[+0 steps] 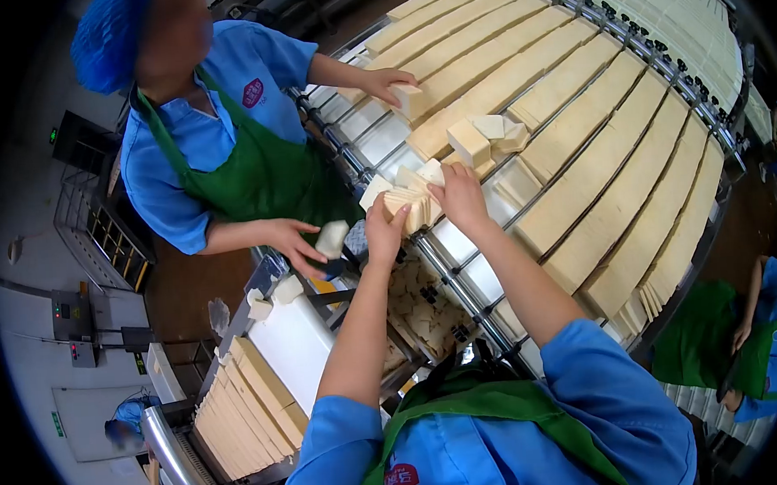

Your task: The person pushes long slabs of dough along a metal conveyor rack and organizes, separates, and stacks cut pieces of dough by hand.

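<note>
Between my two hands is a fanned stack of pale square bread slices (416,208), held over the near edge of the conveyor. My left hand (383,231) grips its left side, fingers curled against it. At the right end, my right hand (460,199) is closed on the stack from above. Just beyond lie chunks of bread slices (469,142) on the sliced rows. A co-worker's hand (391,84) touches bread on the belt, while their other hand (293,240) is near a blurred pale piece (332,239).
Long rows of sliced bread (576,136) cover the wide conveyor, separated by metal rods. A metal rail (461,291) edges it near me. Below is a bin of bread pieces (414,307). A white belt (297,344) with loaves stands lower left; another person (762,337) is at right.
</note>
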The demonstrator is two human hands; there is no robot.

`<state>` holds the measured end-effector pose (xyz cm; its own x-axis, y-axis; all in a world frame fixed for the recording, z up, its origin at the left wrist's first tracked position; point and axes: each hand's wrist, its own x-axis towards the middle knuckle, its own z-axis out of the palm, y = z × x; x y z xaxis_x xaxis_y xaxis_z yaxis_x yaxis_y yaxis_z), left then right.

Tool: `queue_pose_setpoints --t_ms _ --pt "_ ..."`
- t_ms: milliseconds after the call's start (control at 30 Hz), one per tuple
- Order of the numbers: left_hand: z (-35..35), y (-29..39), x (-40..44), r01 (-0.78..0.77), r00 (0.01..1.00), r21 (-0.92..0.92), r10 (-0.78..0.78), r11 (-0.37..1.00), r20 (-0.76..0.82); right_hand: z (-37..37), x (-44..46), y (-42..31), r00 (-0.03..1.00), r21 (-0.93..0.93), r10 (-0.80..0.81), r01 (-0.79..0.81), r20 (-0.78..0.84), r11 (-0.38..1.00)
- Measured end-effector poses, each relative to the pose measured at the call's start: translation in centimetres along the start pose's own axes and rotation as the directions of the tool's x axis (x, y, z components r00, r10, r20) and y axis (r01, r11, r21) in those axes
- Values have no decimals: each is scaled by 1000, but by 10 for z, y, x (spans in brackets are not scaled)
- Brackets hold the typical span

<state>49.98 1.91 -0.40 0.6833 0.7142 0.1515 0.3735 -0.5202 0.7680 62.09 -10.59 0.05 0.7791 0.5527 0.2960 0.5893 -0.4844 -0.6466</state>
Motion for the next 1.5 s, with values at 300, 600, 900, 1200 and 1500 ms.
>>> queue_pose_setpoints --t_ms 300,600,900,1200,1500 --pt "-9 -16 5 -18 995 -129 29 992 90 3 -7 -41 964 -48 -255 258 71 965" --pt "-28 -2 -18 -2 998 -525 32 851 48 -1 -4 -62 912 -189 -402 383 -79 904" --pt "-50 65 -81 -62 949 -297 149 953 278 -76 -92 -22 969 602 8 -160 247 782" --pt "1 76 -121 2 934 -362 127 932 334 -86 -142 38 894 673 127 -412 431 615" --pt "19 27 -115 -2 996 -360 35 933 85 -85 -146 34 958 379 220 -276 185 883"
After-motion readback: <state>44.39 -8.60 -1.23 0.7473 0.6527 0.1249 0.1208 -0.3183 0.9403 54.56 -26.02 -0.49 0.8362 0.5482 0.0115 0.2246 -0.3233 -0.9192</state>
